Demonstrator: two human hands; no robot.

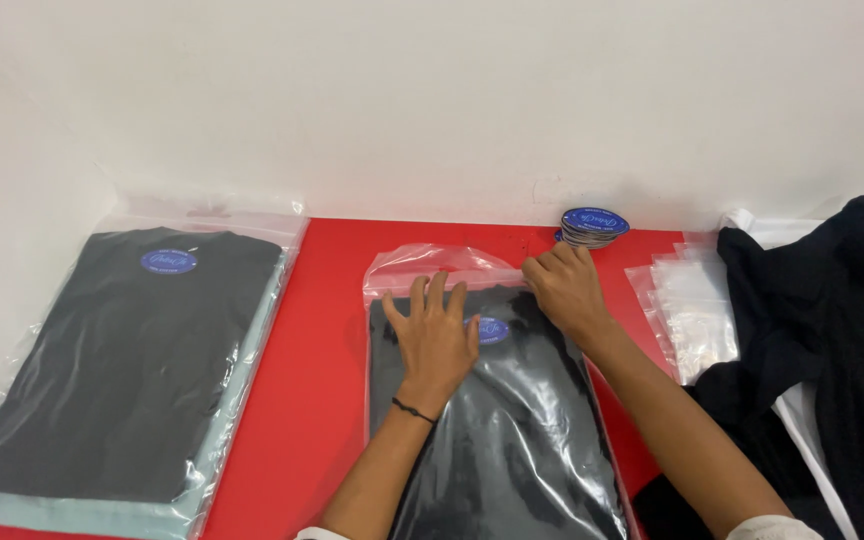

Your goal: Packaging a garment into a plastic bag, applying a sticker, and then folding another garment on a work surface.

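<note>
Your left hand [435, 340] lies flat, fingers spread, on the bagged shirt [497, 420]; your right hand [564, 288] pinches its top edge at the desk's [327, 330] rear.

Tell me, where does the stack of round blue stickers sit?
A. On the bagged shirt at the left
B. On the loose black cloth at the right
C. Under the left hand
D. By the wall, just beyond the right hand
D: the sticker stack lies on the red table against the wall, just past the right hand at the bag's top edge.
</note>
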